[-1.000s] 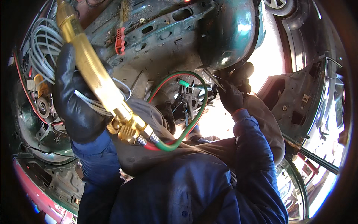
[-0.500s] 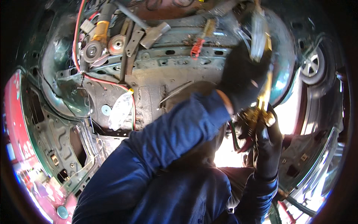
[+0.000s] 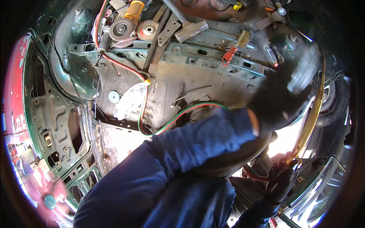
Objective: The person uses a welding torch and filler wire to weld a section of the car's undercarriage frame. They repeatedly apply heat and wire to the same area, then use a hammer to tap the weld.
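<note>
My right hand [image 3: 280,179], in a black glove, is closed around the lower end of a long brass-coloured gas torch [image 3: 310,121]. The torch tilts up and to the right, and its thin end rises past my other hand. A joined red and green hose [image 3: 178,114] loops over the car body and passes behind my left sleeve; more hose shows beside my right hand. My left hand [image 3: 279,95], also black-gloved, reaches across to the right and is smeared by motion. A pale blurred patch [image 3: 304,70] lies over it; whether that is something held, I cannot make out.
Along the dark green car body lie an angle grinder [image 3: 134,13], a hammer [image 3: 191,30], flat metal bars [image 3: 156,41] and a red-handled wire brush [image 3: 229,55]. A clear plastic bag [image 3: 130,102] lies on the floor pan. A wheel [image 3: 329,102] stands at the right.
The torch has swung outward to the right and apart from my left hand. Both hands have shifted right and down in view. The camera view has shifted, and more hose shows in the middle.
</note>
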The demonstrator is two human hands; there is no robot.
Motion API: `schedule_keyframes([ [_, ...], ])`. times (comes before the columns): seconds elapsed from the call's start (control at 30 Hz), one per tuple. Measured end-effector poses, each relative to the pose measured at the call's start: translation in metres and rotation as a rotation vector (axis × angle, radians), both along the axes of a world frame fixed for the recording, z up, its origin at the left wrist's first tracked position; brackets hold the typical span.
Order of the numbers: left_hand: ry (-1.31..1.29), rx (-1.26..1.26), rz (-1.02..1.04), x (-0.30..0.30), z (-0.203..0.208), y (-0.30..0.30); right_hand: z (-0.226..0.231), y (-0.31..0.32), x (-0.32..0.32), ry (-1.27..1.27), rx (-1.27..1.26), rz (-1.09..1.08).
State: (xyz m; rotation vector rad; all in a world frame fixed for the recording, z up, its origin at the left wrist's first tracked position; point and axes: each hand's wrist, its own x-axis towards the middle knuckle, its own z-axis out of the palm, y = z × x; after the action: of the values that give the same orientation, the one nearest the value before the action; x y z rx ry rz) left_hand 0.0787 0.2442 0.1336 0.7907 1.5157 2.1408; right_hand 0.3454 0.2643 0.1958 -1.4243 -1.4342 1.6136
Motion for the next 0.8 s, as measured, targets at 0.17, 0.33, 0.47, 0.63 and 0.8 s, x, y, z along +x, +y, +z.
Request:
schedule_keyframes([
  [0.17, 0.02, -0.096, 0.114, -0.074, -0.061, -0.114, -0.001, -0.006, 0.005, -0.079, 0.01, 0.001],
  [0.33, 0.143, -0.802, 0.075, -0.092, -0.133, -0.258, -0.022, 0.009, 0.061, -0.225, 0.059, 0.058],
  [0.47, 0.21, -1.216, -0.122, -0.055, -0.211, -0.334, -0.025, 0.007, 0.072, -0.388, 0.145, 0.229],
  [0.63, 0.19, -1.387, -0.052, -0.013, -0.299, -0.377, -0.057, 0.033, 0.081, -0.553, 0.453, 0.518],
  [0.8, 0.21, -1.543, 0.095, -0.015, -0.311, -0.355, -0.09, 0.068, 0.063, -0.553, 0.161, 0.585],
])
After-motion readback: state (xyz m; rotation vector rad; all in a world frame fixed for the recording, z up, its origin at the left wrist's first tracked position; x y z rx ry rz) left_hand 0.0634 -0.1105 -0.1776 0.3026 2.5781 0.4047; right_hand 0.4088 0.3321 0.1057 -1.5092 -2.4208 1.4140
